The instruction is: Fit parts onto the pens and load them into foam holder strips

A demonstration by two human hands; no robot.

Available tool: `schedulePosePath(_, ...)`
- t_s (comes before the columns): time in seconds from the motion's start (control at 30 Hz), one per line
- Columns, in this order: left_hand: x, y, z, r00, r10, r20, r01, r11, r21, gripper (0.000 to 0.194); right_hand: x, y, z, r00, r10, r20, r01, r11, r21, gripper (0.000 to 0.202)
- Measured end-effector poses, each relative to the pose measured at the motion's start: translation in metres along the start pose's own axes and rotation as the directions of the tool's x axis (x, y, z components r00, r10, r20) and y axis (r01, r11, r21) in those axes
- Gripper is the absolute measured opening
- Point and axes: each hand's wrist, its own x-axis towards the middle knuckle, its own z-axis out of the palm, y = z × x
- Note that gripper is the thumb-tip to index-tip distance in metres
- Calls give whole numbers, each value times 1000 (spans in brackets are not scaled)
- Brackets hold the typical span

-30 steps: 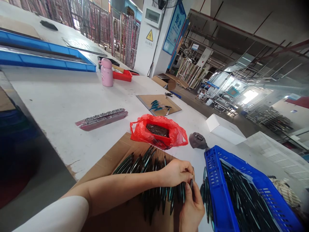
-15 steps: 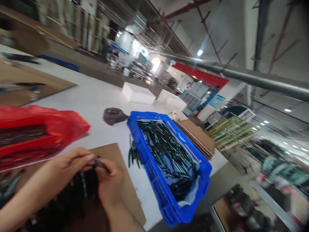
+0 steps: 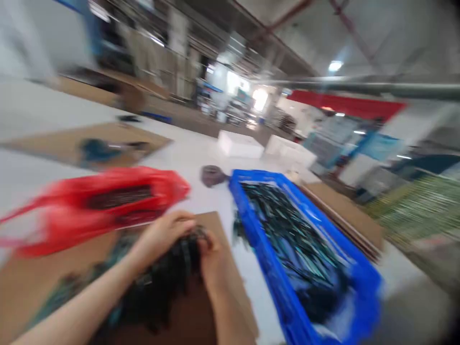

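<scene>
My left hand and my right hand are close together above a brown cardboard sheet. Both are closed, fingertips meeting at a small dark piece. Blur hides its exact kind. Beneath and between my forearms lies a heap of dark green-black slender pieces, partly covered by my left arm. Just beyond my left hand is an open red plastic bag with dark thin pieces inside.
To the right stands a blue crate filled with dark slender pieces. A dark lump lies by its far corner. White boxes stand farther back. Stacked cardboard lies right of the crate; another cardboard sheet is far left.
My view has swung left, so the bag, crate and hands appear farther right. Both hands stay together at the small dark piece. The picture is more blurred.
</scene>
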Motion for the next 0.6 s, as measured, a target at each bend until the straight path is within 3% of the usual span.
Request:
schedulePosePath(0.1,11,-6,-12,984,-100,-148,46,942,-332,35,13,25,13,994,24,109,-21,999,-35,46)
schedulePosePath(0.27,16,-9,-33,967,-122,-222,12,898,-440,25,21,48,29,983,-37,181,63,988,-140,58)
schedulePosePath(0.43,13,-8,-37,962,-84,-259,-49,882,-469,26,19,55,13,981,-168,98,187,956,-226,54)
schedulePosePath(0.6,16,-10,-51,951,-97,-295,-65,867,-494,23,57,67,-12,981,-194,5,181,903,-390,53)
